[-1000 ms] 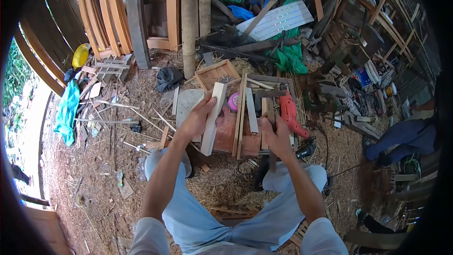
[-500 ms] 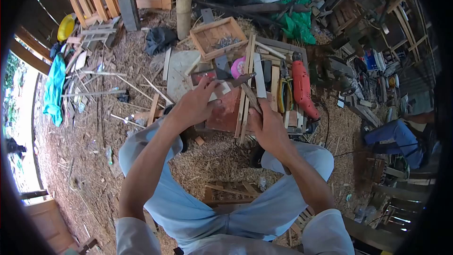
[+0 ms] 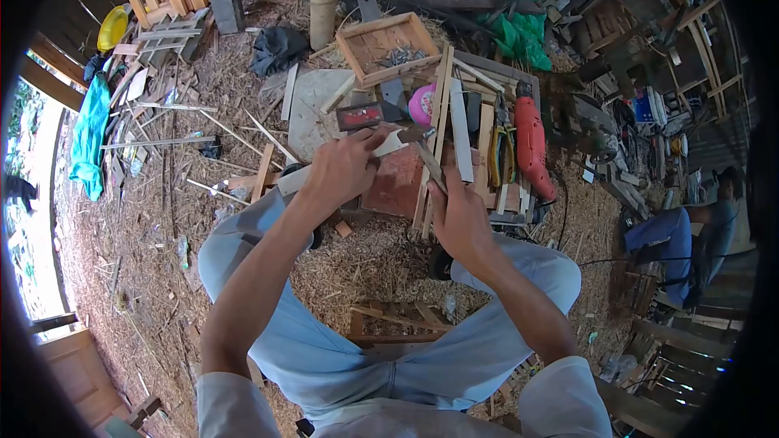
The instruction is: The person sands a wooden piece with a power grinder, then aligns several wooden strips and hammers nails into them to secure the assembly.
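Observation:
My left hand [image 3: 345, 169] is closed around a pale flat strip [image 3: 393, 143], which sticks out on both sides of the fingers. In my right hand [image 3: 464, 225] is the wooden handle of a hammer [image 3: 432, 164]. The hammer's dark head overlaps the strip's far end in this view. Below the strip lies a reddish-brown board [image 3: 395, 186]. Long thin wood strips [image 3: 439, 126] run beside the hammer, and a white flat piece [image 3: 461, 130] lies to their right. A pink round object [image 3: 422, 104] and a dark box with a red inside [image 3: 359, 117] sit just beyond my hands.
A red power drill [image 3: 531, 146] and yellow-handled pliers [image 3: 503, 150] lie on the right of the work surface. Behind stands a wooden tray [image 3: 381, 39] holding nails. Shavings and wood scraps cover the ground [image 3: 162, 251]. A person in blue trousers [image 3: 661, 239] is at the far right.
The hammer head now sits lower and closer to the strip's end. My left hand has shifted slightly left, with more of the strip showing. The camera view has tilted a little.

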Motion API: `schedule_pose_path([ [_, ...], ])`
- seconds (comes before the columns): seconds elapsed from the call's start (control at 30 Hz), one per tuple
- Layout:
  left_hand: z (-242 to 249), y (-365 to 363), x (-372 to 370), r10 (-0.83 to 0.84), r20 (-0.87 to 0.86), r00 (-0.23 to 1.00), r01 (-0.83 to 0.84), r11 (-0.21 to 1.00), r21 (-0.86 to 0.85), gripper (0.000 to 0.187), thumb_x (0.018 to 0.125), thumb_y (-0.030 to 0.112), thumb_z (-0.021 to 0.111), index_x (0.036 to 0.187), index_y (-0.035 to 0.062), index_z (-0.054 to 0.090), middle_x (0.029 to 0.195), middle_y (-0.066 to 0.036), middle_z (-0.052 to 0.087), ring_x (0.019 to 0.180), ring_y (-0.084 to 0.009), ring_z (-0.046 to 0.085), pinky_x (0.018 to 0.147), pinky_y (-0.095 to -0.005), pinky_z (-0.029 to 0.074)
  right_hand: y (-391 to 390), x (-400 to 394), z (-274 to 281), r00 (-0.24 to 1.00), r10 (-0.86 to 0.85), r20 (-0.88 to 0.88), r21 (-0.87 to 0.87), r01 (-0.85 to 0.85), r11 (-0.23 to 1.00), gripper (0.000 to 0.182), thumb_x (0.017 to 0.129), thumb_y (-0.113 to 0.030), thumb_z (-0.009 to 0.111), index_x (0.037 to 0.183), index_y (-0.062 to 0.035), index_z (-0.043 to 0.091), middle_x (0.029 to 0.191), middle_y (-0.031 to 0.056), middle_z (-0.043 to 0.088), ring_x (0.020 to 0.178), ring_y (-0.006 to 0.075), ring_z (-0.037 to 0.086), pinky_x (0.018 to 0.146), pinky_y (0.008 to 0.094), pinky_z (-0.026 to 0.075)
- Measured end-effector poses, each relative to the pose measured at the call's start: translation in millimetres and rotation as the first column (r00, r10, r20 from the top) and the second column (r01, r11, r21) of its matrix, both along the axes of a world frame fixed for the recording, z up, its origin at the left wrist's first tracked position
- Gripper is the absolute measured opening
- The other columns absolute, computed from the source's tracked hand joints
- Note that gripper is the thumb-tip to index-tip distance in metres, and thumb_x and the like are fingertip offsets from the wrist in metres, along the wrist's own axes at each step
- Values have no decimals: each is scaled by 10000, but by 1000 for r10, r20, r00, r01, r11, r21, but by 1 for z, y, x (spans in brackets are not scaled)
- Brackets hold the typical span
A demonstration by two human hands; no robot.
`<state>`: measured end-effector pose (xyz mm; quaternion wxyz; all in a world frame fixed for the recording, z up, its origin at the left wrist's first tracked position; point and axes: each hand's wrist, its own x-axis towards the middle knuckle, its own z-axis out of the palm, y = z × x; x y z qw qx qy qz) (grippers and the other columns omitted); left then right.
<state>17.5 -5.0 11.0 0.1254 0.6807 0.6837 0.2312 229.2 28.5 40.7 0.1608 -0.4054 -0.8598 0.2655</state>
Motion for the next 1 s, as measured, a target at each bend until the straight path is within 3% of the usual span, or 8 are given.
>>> schedule_pose_path([
  [0.13,-4,1,2,11,42,999,-12,1000,28,537,731,97,613,1261,128,532,892,-111,598,758,-352,606,653,-436,507,4,-2,-7,985,-14,171,-112,33,993,172,927,-138,492,971,-11,385,642,261,557,639,482,560,553,553,382],
  [0.23,3,2,2,21,15,1000,-21,1000,19,543,724,95,613,1260,130,534,886,-110,601,763,-352,607,660,-440,506,2,-1,-5,999,-20,-27,-3,20,1000,170,924,-141,496,954,-15,385,622,256,552,627,478,559,549,549,394],
  [0.43,0,2,2,8,68,998,-10,999,37,543,722,95,605,1259,136,540,887,-114,610,783,-352,611,681,-438,505,4,-3,-6,985,4,170,-56,6,998,174,925,-159,494,952,-20,392,621,258,554,625,473,559,552,550,416],
  [0.77,2,4,0,-12,43,999,12,1000,11,542,742,146,637,1267,127,504,951,-128,638,807,-366,626,665,-450,507,11,1,1,991,-8,133,-42,13,999,175,927,-183,499,950,-22,435,607,236,552,599,459,553,531,519,419],
  [0.87,25,5,10,-25,77,997,18,996,87,476,742,170,669,1189,80,530,975,-137,645,797,-361,633,667,-449,511,20,7,12,995,-100,-6,-140,99,985,295,913,-259,547,995,20,498,640,213,568,640,399,598,617,460,455],
  [0.93,45,5,20,-79,108,991,68,992,106,443,739,173,683,1146,66,542,969,-142,647,806,-359,633,674,-443,514,29,9,12,938,-183,-295,-182,133,974,371,892,-327,591,947,40,572,645,187,562,620,354,582,652,403,456],
  [0.97,51,6,26,-129,141,982,112,986,123,412,736,177,696,1103,52,553,964,-146,649,815,-356,634,681,-437,517,37,12,-6,903,-234,-360,-255,145,956,367,872,-343,631,894,22,614,635,111,574,577,237,564,607,332,447],
  [1.0,49,9,31,-137,141,980,120,985,123,412,736,177,696,1103,52,553,964,-146,649,815,-356,634,681,-437,517,39,13,1,901,-241,-360,-256,153,954,367,872,-343,631,894,22,614,635,111,574,577,237,564,607,332,447],
])
